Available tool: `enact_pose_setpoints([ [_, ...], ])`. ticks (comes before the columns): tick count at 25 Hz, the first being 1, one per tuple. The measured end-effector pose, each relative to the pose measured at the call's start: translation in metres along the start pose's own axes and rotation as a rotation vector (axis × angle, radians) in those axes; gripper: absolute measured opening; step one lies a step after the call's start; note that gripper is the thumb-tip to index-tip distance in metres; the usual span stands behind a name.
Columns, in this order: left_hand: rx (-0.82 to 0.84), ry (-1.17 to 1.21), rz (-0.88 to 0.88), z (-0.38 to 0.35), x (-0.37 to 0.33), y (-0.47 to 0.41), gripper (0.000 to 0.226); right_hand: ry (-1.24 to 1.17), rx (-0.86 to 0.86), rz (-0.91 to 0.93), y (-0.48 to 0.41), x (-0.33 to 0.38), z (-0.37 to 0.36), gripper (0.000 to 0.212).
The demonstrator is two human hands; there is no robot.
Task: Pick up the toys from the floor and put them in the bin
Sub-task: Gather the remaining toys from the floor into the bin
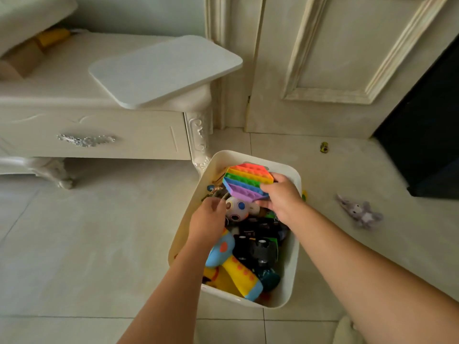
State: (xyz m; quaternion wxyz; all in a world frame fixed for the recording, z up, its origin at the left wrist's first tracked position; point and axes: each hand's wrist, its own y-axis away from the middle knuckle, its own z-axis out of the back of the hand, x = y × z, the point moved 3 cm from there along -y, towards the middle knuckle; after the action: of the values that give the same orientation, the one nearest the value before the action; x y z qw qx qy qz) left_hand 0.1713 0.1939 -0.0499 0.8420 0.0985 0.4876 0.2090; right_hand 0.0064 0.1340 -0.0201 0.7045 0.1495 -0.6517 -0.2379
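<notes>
Two hands: both are reaching over the cream bin, which is sitting on the tiled floor just beside the cabinet leg.
Near end of bin: a yellow-and-blue toy hammer is lying slantwise across the corner, probably because it is too long to lie flat.
Middle of bin: black toy vehicles are filling the centre in a heap.
Left hand: it is dipping into the pile beside a white ball with coloured dots. The fingers are curling downward; I cannot tell whether they are holding anything. It is likely clearing room.
Right hand: it is gripping a rainbow pop-it toy by one edge, thumb on top. The toy is hanging flat above the bin's far end, seemingly so it can go on top of the load.
Floor, right: a purple plush toy is lying well apart from the bin, not yet collected.
Floor, farther: a small yellow-green toy car is waiting near the door.
Cabinet: a white lid-like board is resting on top, overhanging the edge; it is possibly the bin's cover, parked there to keep the bin open.
</notes>
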Motion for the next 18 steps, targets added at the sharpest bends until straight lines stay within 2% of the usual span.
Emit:
enact_pose_setpoints([
  [2, 0.014, -0.273, -0.023, -0.004, 0.005, -0.012, 0.022, -0.008, 0.048, 0.027, -0.017, 0.007, -0.015, 0.038],
  [4, -0.004, -0.398, -0.018, -0.002, 0.002, -0.021, 0.024, 0.092, 0.115, 0.063, -0.030, 0.007, -0.034, 0.042],
  [7, -0.157, -0.390, -0.031, 0.009, -0.010, -0.025, 0.024, 0.745, 0.002, 0.358, -0.040, -0.011, -0.043, 0.045],
  [8, -0.204, -0.387, -0.087, 0.010, -0.012, -0.025, 0.026, 0.866, 0.017, 0.406, -0.040, -0.020, -0.044, 0.043],
  [9, -0.189, -0.415, -0.170, 0.007, -0.015, -0.026, 0.032, 0.933, 0.068, 0.408, -0.042, -0.028, -0.044, 0.042],
  [11, 0.005, -0.562, -0.315, -0.009, -0.013, -0.034, 0.047, 1.027, 0.172, 0.403, -0.044, -0.038, -0.042, 0.044],
  [13, 0.194, -0.644, -0.275, -0.023, -0.005, -0.042, 0.054, 1.015, 0.228, 0.421, -0.040, -0.037, -0.038, 0.047],
  [14, 0.207, -0.639, -0.237, -0.026, -0.004, -0.045, 0.055, 0.943, 0.219, 0.416, -0.035, -0.032, -0.034, 0.047],
  [16, 0.111, -0.571, -0.259, -0.031, -0.021, -0.041, 0.053, 0.722, 0.102, 0.426, -0.021, -0.016, -0.015, 0.042],
  [18, -0.003, -0.475, -0.387, -0.041, -0.054, -0.025, 0.049, 0.484, -0.083, 0.468, -0.008, 0.001, 0.016, 0.037],
])
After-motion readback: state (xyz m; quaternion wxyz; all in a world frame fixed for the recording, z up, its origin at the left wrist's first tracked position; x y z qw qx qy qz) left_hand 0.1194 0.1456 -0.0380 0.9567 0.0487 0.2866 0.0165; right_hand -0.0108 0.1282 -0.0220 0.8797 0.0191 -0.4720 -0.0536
